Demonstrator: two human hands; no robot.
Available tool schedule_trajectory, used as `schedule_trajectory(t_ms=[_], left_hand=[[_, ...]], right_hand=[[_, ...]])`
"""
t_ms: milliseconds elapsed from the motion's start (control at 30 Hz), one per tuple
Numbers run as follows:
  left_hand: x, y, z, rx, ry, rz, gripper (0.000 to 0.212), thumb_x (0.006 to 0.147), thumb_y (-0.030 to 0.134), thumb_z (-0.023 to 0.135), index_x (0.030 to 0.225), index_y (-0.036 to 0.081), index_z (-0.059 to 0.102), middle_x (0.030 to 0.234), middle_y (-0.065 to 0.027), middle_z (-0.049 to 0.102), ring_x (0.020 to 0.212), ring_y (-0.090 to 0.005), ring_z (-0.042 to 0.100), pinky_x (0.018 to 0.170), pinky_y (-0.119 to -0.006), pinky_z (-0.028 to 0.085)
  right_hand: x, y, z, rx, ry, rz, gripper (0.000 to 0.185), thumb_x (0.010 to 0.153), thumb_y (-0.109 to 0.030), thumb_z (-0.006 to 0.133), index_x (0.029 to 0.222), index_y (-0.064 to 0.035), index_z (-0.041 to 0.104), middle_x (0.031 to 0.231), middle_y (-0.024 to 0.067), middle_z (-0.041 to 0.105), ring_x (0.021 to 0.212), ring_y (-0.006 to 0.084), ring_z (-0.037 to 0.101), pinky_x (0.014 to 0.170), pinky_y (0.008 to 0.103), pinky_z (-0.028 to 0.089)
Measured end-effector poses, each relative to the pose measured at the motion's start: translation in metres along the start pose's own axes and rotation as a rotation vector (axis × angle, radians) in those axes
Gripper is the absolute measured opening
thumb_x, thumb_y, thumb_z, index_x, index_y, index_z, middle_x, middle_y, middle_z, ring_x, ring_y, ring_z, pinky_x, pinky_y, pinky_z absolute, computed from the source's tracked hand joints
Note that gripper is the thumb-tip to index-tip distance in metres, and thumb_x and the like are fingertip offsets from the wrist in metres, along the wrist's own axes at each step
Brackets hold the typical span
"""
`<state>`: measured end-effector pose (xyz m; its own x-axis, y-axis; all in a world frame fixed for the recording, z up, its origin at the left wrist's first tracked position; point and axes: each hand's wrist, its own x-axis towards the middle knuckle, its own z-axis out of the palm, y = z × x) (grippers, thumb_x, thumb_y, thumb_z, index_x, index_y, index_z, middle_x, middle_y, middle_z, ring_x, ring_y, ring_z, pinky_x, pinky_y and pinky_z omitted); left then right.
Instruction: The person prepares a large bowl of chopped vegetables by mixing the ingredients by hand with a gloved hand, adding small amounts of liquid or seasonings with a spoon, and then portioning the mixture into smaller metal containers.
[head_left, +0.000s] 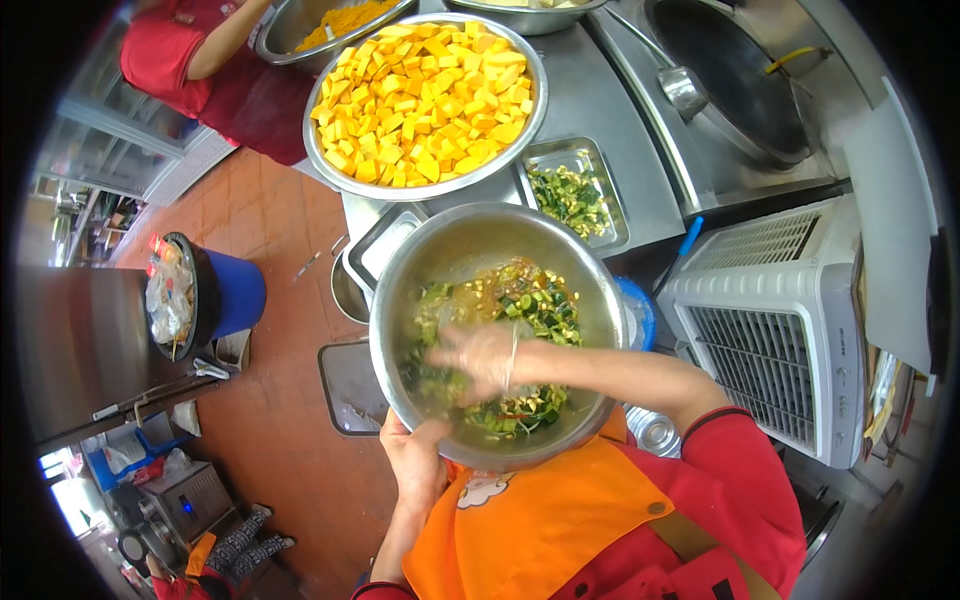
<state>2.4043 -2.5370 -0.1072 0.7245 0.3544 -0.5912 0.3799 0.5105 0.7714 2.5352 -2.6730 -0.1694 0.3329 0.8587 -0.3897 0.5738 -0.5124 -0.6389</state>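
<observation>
A large stainless steel bowl (611, 300) is held against my orange apron, with its mouth facing up. My left hand (417, 454) grips its near left rim, thumb over the edge. Inside, chopped green vegetables (551, 307) lie with pale kernels and a brownish sauce. My right hand (480, 360), blurred by motion and apparently in a clear glove banded at the wrist, is in the bowl among the greens; its fingers look spread, and whether they hold any food is unclear. Beyond the bowl, a rectangular metal tray (616, 217) holds more of the chopped greens and kernels.
A wide metal basin (541, 90) of orange cubes stands on the steel counter (637, 150). A co-worker's red sleeve (161, 64) is at upper left. A wok (735, 82) with a ladle (682, 90), an air cooler (750, 330) and a blue bin (236, 292) stand around.
</observation>
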Motion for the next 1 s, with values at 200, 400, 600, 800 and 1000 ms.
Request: schedule_trajectory(t_ms=[200,400,600,800,1000], left_hand=[[-0.006,-0.002,-0.01,-0.052,0.062,0.016,0.044,0.066,-0.018,0.048,0.106,-0.003,0.059,0.092,-0.0095,0.064,0.078,-0.0185,0.062,0.07,-0.029,0.052],[-0.006,-0.001,-0.016,-0.051,0.028,0.014,0.039,0.068,-0.018,0.051,0.102,-0.002,0.059,0.093,-0.0083,0.066,0.08,-0.0172,0.064,0.074,-0.028,0.052],[-0.002,-0.004,-0.014,-0.022,0.057,-0.024,0.038,0.067,-0.017,0.051,0.102,-0.002,0.059,0.092,-0.0079,0.066,0.078,-0.0166,0.063,0.073,-0.028,0.051],[0.002,-0.005,-0.009,-0.034,0.05,0.006,0.041,0.066,-0.018,0.048,0.102,-0.003,0.06,0.09,-0.0099,0.064,0.074,-0.018,0.06,0.065,-0.028,0.05],[0.003,0.001,0.002,-0.009,0.067,-0.005,0.042,0.065,-0.018,0.047,0.103,-0.003,0.059,0.09,-0.0098,0.063,0.073,-0.0177,0.06,0.064,-0.028,0.05]], right_hand=[[-0.036,0.004,0.004,-0.04,-0.089,-0.138,0.07,0.071,-0.03,0.081,0.134,-0.0171,0.054,0.135,0.0226,0.046,0.118,0.0367,0.053,0.098,0.0455,0.047],[-0.061,0.067,-0.013,0.038,-0.031,0.141,0.11,0.059,-0.059,0.082,0.15,-0.0215,0.034,0.15,0.03,0.027,0.129,0.0403,0.047,0.107,0.0406,0.042],[-0.054,0.064,0.017,0.215,-0.3,0.273,0.108,0.065,-0.047,0.082,0.152,-0.012,0.027,0.151,0.0257,0.03,0.126,0.0354,0.051,0.102,0.0401,0.046],[-0.066,0.059,0.021,0.981,-0.429,0.37,0.11,0.069,-0.017,0.079,0.152,0.005,0.01,0.152,0.0266,0.029,0.138,0.0363,0.038,0.116,0.0413,0.031],[-0.085,0.065,-0.012,1.415,-0.299,0.461,0.1,0.073,-0.007,0.077,0.151,0.0072,0.016,0.102,0.0154,0.068,0.093,0.0218,0.065,0.1,0.0361,0.041]])
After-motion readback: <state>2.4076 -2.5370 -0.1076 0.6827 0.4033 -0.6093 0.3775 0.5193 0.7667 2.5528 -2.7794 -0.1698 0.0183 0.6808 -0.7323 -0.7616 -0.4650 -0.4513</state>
